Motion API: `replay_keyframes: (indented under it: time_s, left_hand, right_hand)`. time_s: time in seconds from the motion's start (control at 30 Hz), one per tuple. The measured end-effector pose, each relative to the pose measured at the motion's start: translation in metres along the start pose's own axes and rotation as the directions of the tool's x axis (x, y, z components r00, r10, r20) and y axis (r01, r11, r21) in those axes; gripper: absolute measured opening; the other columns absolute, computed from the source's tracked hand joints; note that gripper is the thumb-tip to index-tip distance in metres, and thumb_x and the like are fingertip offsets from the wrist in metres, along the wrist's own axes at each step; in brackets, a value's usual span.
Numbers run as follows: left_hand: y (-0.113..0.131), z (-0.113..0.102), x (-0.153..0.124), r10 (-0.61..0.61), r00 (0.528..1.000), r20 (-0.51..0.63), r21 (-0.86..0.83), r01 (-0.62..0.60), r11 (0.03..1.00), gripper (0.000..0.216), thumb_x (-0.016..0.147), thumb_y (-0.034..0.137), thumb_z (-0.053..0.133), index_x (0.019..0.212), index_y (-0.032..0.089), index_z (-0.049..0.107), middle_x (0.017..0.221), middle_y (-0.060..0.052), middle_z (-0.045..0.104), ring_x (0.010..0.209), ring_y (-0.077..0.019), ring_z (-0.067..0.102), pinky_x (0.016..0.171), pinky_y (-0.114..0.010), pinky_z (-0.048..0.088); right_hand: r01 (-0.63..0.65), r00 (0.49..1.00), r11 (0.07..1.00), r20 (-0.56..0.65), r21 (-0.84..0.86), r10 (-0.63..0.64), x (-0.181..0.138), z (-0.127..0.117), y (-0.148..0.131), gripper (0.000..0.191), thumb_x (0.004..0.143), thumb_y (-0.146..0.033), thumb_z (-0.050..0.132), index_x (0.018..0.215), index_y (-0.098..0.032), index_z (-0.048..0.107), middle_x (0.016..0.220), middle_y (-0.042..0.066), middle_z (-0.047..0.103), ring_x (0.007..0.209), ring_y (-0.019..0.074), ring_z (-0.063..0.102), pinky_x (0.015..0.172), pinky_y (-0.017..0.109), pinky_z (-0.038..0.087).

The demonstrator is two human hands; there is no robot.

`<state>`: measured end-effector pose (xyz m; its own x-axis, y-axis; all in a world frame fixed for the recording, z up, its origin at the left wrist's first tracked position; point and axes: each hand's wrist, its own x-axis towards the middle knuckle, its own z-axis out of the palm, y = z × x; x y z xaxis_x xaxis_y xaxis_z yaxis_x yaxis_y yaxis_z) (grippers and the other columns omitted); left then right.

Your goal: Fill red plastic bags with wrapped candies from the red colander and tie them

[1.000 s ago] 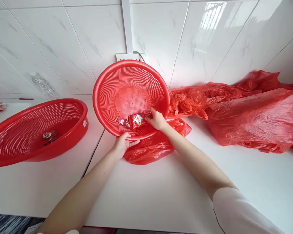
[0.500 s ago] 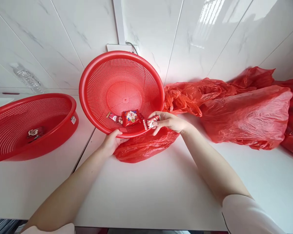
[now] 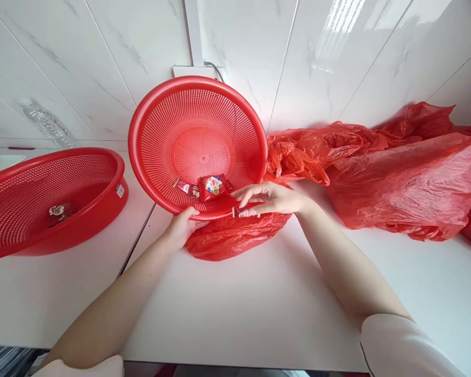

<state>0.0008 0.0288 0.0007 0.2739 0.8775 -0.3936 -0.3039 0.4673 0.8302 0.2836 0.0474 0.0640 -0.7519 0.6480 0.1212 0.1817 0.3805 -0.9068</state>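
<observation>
Head view, only view. Left hand [image 3: 180,229]: closed on the near rim of the middle red basket [image 3: 196,110], thumb over the edge, fingers passing underneath. Basket is perforated and tilted, its mouth facing the person, its near side above a crumpled red bag [image 3: 220,245] on the white table [image 3: 239,309].

Right hand [image 3: 275,199]: at the right part of the same near rim. Index and middle fingers arched over the rim, a moderate gap between them and the thumb. A small wrapped packet [image 3: 239,212] lies along the thumb, partly covered by it and blurred, just at the rim; cannot tell whether it is pinched or loose.

Inside the basket, low on the near side: a square red printed packet [image 3: 212,187], with a pink wrapped piece [image 3: 182,185] and a brown wrapped piece [image 3: 194,192] close by on its left.

Surroundings: second red basket [image 3: 82,170] at left, white label [image 3: 120,190] on its outer side, dark wrapped packets [image 3: 57,210] inside. Clear bottle [image 3: 47,123] behind it, leaning near the tiled wall [image 3: 243,31]. To the right of the middle basket, crumpled red bags [image 3: 302,152], then a large bulging red bag [image 3: 404,183]
</observation>
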Motion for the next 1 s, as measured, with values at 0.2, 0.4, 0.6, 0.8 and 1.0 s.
replay_keyframes:
  time_s: [0.2, 0.4, 0.6, 0.8, 1.0]
  left_hand:
    - [-0.003, 0.001, 0.001, 0.115, 0.992, -0.046, 0.012, -0.115, 0.993, 0.026, 0.071, 0.017, 0.056, 0.093, 0.010, 0.068, 0.102, -0.013, 0.073, 0.094, -0.0270, 0.069, 0.088, -0.041, 0.055]
    - [-0.003, 0.000, 0.002, 0.185, 0.981, -0.057, 0.019, -0.184, 0.983, 0.021, 0.069, 0.015, 0.058, 0.088, 0.011, 0.068, 0.101, -0.010, 0.073, 0.102, -0.0259, 0.065, 0.093, -0.041, 0.052]
    - [-0.002, 0.003, 0.001, 0.198, 0.977, -0.073, 0.023, -0.197, 0.980, 0.022, 0.067, 0.016, 0.058, 0.086, 0.010, 0.068, 0.097, -0.010, 0.073, 0.098, -0.0263, 0.067, 0.092, -0.041, 0.052]
    - [-0.005, 0.005, 0.002, 0.190, 0.980, -0.061, -0.007, -0.190, 0.982, 0.025, 0.067, 0.014, 0.058, 0.089, 0.010, 0.068, 0.098, -0.011, 0.073, 0.102, -0.0271, 0.066, 0.095, -0.042, 0.050]
    - [-0.001, 0.012, -0.005, 0.156, 0.980, -0.123, -0.032, -0.161, 0.986, 0.028, 0.064, 0.012, 0.059, 0.091, 0.010, 0.066, 0.100, -0.012, 0.072, 0.104, -0.0297, 0.066, 0.095, -0.043, 0.051]
  right_hand:
    - [-0.228, 0.966, 0.932, 0.053, -0.281, 0.252, -0.001, 0.006, 0.008, 0.018, 0.083, -0.020, 0.054, 0.095, -0.018, 0.067, 0.095, 0.004, 0.070, 0.089, 0.0179, 0.065, 0.081, 0.029, 0.049]
    - [-0.171, 0.867, 0.776, 0.281, -0.607, 0.412, 0.005, 0.052, 0.001, 0.048, 0.061, -0.023, 0.071, 0.108, -0.019, 0.059, 0.105, 0.007, 0.063, 0.084, 0.0207, 0.061, 0.062, 0.025, 0.047]
    - [-0.171, 0.861, 0.581, 0.167, -0.796, 0.481, 0.006, 0.095, -0.033, 0.050, 0.065, -0.028, 0.071, 0.111, -0.014, 0.056, 0.113, 0.015, 0.060, 0.093, 0.0283, 0.062, 0.065, 0.031, 0.049]
    - [-0.287, 0.953, 0.710, -0.263, -0.643, 0.147, 0.042, 0.058, -0.004, 0.028, 0.093, -0.024, 0.044, 0.119, -0.017, 0.052, 0.110, 0.012, 0.065, 0.099, 0.0217, 0.064, 0.083, 0.030, 0.047]
    - [-0.421, 0.873, 0.686, -0.471, -0.593, 0.129, 0.085, 0.047, 0.066, 0.055, 0.091, -0.027, 0.050, 0.139, -0.005, 0.034, 0.125, 0.021, 0.060, 0.115, 0.0268, 0.057, 0.097, 0.037, 0.043]
